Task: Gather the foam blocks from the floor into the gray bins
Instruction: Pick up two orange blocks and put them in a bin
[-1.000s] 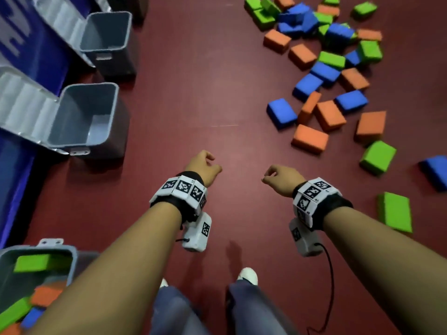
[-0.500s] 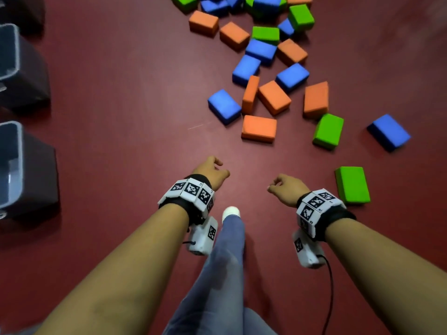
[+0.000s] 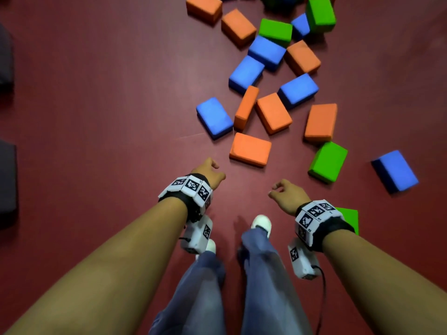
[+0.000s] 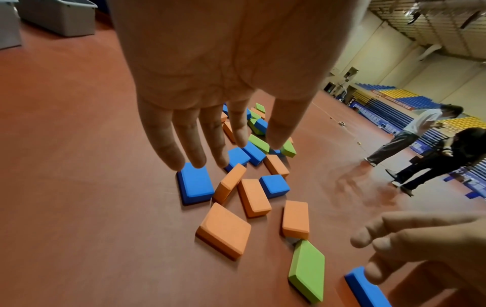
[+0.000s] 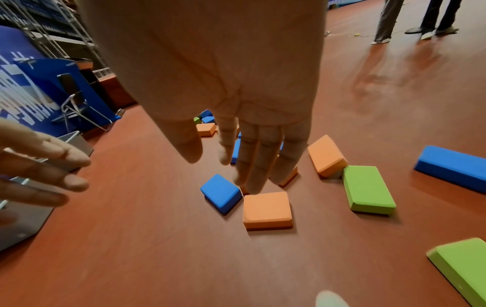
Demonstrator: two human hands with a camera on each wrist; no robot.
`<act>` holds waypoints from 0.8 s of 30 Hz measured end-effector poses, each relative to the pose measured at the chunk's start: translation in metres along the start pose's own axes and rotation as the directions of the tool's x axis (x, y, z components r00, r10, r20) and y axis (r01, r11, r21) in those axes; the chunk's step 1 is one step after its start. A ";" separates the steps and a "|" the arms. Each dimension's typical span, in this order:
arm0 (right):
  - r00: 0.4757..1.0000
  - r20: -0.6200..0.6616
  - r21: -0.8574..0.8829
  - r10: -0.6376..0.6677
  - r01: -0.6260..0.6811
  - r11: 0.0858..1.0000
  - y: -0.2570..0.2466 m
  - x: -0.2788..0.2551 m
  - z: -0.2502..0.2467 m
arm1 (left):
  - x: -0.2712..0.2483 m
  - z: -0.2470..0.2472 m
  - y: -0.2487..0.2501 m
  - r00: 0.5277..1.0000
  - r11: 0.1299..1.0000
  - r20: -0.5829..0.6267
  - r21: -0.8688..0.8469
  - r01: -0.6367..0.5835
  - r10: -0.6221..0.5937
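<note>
Several orange, blue and green foam blocks lie scattered on the red floor ahead. The nearest is an orange block [image 3: 250,149] [image 4: 223,229] [image 5: 267,209], with a blue block [image 3: 214,116] [image 4: 196,183] [image 5: 221,193] just past it on the left. A green block [image 3: 327,162] [image 5: 366,189] lies to the right. My left hand [image 3: 209,171] [image 4: 210,135] hangs empty above the floor, fingers relaxed. My right hand [image 3: 284,193] [image 5: 244,153] is also empty and relaxed, short of the blocks. Both hands hold nothing.
Dark sides of gray bins [image 3: 7,180] show at the left edge; more bins [image 4: 57,16] stand far behind. A green block [image 3: 349,217] lies under my right wrist and a blue one [image 3: 396,171] to the right. Two people [image 4: 420,149] stand farther off.
I have stepped toward the block pile, so the blocks sit closer and the bins have slid off to the left. Both hands' fingers have loosened from curled to relaxed.
</note>
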State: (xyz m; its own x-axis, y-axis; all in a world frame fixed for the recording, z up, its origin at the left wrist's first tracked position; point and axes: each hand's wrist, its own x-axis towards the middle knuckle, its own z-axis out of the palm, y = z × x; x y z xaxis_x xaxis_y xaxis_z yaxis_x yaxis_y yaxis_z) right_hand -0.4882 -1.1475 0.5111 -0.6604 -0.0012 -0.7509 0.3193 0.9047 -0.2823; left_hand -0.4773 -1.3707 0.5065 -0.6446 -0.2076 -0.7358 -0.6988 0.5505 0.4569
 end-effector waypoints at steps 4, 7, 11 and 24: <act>0.999 0.032 -0.035 -0.042 0.043 0.998 -0.011 0.084 -0.046 | 0.077 -0.006 0.061 0.998 0.999 -0.048 -0.036 0.036 -0.038; 0.994 0.069 -0.073 -0.080 0.085 0.994 -0.018 0.161 -0.077 | 0.142 -0.003 0.102 0.992 0.992 -0.097 -0.107 0.067 -0.078; 0.990 0.104 -0.116 -0.092 0.104 0.988 -0.021 0.248 -0.103 | 0.218 0.007 0.124 0.982 0.977 -0.095 -0.156 0.146 -0.162; 0.964 0.248 -0.198 -0.092 0.143 0.970 -0.050 0.500 -0.010 | 0.498 0.031 0.057 0.960 0.959 -0.093 -0.134 0.251 -0.265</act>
State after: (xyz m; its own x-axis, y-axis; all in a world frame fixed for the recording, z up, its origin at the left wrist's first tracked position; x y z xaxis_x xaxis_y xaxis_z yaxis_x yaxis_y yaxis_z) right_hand -0.8411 -1.1887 0.1560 -0.4977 -0.1898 -0.8463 0.0805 0.9615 -0.2629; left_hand -0.8285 -1.4174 0.1502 -0.4629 -0.4205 -0.7803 -0.8733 0.3670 0.3203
